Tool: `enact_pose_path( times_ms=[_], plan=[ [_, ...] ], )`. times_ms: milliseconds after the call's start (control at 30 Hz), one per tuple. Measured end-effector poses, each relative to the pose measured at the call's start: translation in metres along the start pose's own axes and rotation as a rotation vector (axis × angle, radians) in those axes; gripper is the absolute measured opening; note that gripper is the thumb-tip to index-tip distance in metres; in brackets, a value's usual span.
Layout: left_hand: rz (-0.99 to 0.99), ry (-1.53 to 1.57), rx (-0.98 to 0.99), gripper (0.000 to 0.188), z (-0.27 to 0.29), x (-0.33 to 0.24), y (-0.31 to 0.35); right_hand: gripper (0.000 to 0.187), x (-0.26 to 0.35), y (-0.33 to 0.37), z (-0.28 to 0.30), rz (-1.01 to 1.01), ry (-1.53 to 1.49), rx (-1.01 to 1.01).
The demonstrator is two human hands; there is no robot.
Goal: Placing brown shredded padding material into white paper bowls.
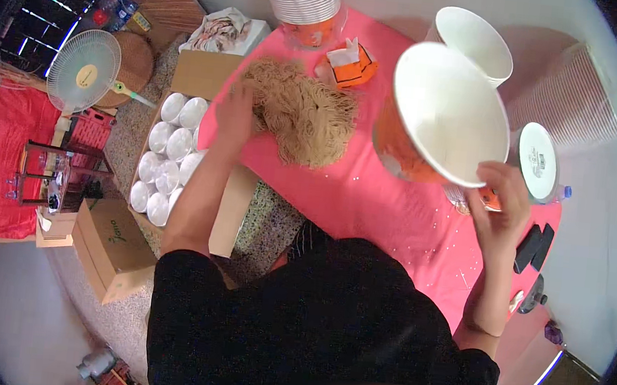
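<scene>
While the left hand (pixel 234 111) dug spread fingers into the tan heap of dried noodles (pixel 303 110) on the pink surface (pixel 367 198), the right hand (pixel 502 200) pinched the tilted orange-and-white paper bucket (pixel 434 123) by its rim, a thin grip likely to slip.

Pink tablecloth (pixel 367 198), tan noodle heap (pixel 301 110), orange cup (pixel 434 123) white inside, perhaps speckled floor (pixel 128 138)

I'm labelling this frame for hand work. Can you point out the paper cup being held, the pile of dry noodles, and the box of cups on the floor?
paper cup (pixel 446 117), head view, on its white inner wall.
noodle pile (pixel 305 110), head view, on its middle.
cardboard box (pixel 203 72), head view, on its open top flap.
</scene>
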State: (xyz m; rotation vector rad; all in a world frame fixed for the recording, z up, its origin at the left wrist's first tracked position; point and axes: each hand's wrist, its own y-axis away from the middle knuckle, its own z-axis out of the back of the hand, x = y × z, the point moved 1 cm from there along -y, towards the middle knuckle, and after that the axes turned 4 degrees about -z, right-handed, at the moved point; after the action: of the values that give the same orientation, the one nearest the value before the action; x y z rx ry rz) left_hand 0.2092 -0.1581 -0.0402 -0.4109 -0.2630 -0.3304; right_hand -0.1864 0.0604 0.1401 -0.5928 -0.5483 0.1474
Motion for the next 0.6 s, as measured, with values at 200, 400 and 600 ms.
enact_pose_path(
  times_ms=[200, 400, 600],
  plan=[
    [-0.159, 0.727, -0.026, 0.009, 0.02, -0.072, 0.049, 0.029, -0.02, 0.055, -0.021, -0.049, -0.068, 0.189],
    [-0.11, 0.88, -0.024, 0.005, 0.024, -0.105, 0.032, 0.028, -0.051, 0.105, -0.047, -0.13, -0.067, 0.21],
    [-0.216, 0.672, -0.058, 0.012, 0.013, -0.134, -0.016, 0.029, -0.067, 0.129, -0.063, -0.158, -0.06, 0.217]
  ],
)
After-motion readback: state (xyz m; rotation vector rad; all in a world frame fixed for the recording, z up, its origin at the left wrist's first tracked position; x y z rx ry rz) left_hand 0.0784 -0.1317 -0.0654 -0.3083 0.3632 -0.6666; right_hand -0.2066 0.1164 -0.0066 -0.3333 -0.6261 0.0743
